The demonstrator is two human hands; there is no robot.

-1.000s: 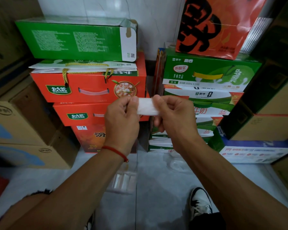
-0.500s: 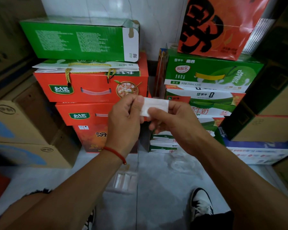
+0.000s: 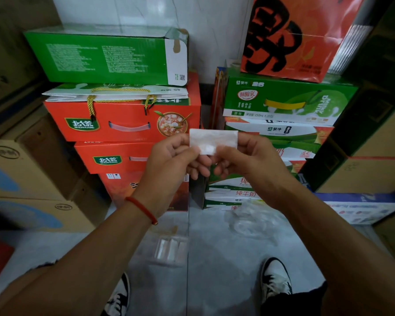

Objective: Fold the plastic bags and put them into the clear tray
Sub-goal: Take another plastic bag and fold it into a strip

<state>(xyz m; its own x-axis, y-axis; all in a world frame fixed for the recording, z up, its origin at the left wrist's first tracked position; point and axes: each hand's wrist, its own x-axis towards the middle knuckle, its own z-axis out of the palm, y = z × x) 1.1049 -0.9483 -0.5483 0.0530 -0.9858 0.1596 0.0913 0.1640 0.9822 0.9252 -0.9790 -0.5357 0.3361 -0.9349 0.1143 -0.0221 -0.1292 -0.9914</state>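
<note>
Both of your hands pinch the folded plastic bag (image 3: 211,140) at chest height in front of the stacked boxes: your left hand (image 3: 169,165) grips its left edge with thumb and curled fingers, and your right hand (image 3: 249,160) grips its right edge the same way. You wear a red cord bracelet (image 3: 141,209) on the left wrist.

You hold the bag as a small, flat, milky-white rectangle, wider than tall, with a crinkled, slightly shiny surface. Its top edge is straight and level. Along the lower middle a thicker, whiter patch hangs down a little below the rest, where the layers overlap. The colours of the boxes behind do not show through it.

Below your hands, on the pale tiled floor (image 3: 214,270), sits the clear tray (image 3: 169,249), just left of the tile joint and between your forearms. Inside it you can see white folded pieces lying side by side; how many is hard to tell. To its right on the floor, near the base of the right stack, lies a loose heap of clear crumpled plastic bags (image 3: 253,222).

Your two black-and-white shoes (image 3: 275,281) stand at the bottom, one on each side of the tray. Orange boxes (image 3: 123,124) and a green box (image 3: 105,55) are stacked at left, green and white milk cartons (image 3: 287,99) at right.
</note>
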